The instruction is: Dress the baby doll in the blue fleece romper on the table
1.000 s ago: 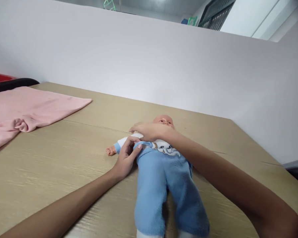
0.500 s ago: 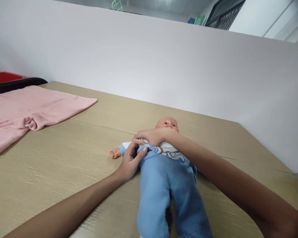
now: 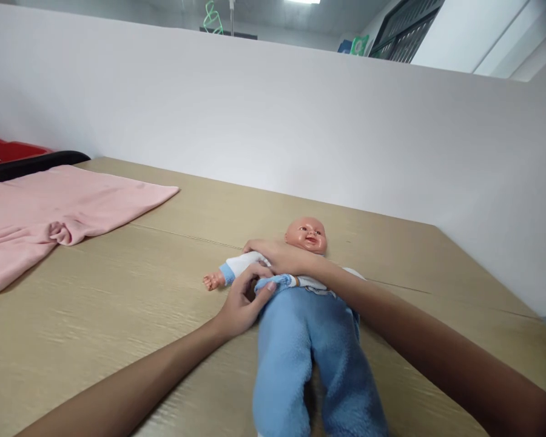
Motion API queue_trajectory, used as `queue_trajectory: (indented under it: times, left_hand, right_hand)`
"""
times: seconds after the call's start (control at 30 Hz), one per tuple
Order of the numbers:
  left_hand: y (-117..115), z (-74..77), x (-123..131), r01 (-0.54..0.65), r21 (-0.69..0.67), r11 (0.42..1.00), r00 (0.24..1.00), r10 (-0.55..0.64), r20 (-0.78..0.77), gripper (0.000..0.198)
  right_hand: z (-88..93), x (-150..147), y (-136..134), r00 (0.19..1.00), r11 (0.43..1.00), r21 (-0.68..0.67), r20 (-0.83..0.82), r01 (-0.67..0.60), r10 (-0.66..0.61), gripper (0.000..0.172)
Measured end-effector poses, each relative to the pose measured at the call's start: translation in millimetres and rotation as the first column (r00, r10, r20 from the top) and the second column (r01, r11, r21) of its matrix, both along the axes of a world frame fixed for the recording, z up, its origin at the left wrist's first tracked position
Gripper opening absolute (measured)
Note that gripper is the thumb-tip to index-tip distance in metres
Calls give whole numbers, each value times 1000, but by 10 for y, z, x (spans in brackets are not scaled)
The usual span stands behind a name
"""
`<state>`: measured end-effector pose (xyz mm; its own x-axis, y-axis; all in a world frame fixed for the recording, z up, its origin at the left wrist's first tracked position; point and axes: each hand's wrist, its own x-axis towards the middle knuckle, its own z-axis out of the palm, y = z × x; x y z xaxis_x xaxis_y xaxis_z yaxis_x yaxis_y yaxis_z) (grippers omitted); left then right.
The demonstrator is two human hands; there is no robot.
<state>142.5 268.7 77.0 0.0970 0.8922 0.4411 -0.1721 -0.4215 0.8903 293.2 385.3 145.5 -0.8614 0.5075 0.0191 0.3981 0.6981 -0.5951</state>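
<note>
A baby doll (image 3: 306, 233) lies on its back on the table, head away from me. It wears a white shirt (image 3: 248, 262) with blue trim and fuzzy blue trousers (image 3: 291, 346). At the doll's waist my left hand (image 3: 243, 303) pinches the blue hem of the shirt between thumb and fingers. My right hand (image 3: 282, 256) reaches across the doll's chest, its fingers bent over the shirt near the shoulder of the outstretched arm; its fingertips are mostly hidden. My right forearm covers part of the doll's torso and its other arm.
A pink garment (image 3: 86, 200) is spread out on the wooden table (image 3: 186, 255) at the left. Behind it stands a red container (image 3: 9, 152) beside a black rim (image 3: 50, 159). A white partition (image 3: 255, 115) rises along the table's far edge.
My right hand and forearm have shifted down from the doll's chin, uncovering its whole face and more of the white sleeve. My left hand keeps its pinch on the hem, slightly lower.
</note>
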Motion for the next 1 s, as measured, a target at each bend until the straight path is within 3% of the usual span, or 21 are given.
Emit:
queue_trajectory:
  times: [0.13,0.27,0.37,0.43,0.53,0.67,0.87,0.93,1.0]
  left_hand:
    - [-57,15,-14,32,57,998,996,-27,-81,25]
    - [-91,-29,-53,7,257,966,988,33,-149,11]
    - [-93,-108,-79,-67,413,908,988,119,-101,6]
    - [-88,-163,-79,-152,443,884,982,185,-32,7]
    - [-81,-206,-42,-267,352,897,964,249,98,11]
    - [-64,-157,19,-284,132,950,946,256,199,19]
    - [94,-12,-59,-294,-54,954,943,299,144,33]
    - [179,7,-104,-253,-108,961,952,267,150,31]
    - [261,4,-132,-190,-180,965,955,224,194,31]
  right_hand:
    - [3,73,-2,965,987,-73,-213,141,-153,49]
    - [72,151,32,960,989,-80,-240,128,-144,49]
    - [120,195,28,964,992,-55,-236,115,-125,46]
    - [141,208,13,970,995,-25,-222,98,-101,42]
    - [159,208,-7,980,997,36,-192,62,-54,38]
    - [162,203,-2,991,996,88,-137,2,10,31]
    - [258,227,3,995,996,88,-89,-31,39,25]
    - [360,241,-39,996,996,74,-82,47,-40,21]
    - [478,256,-129,970,971,38,-73,237,-234,21]
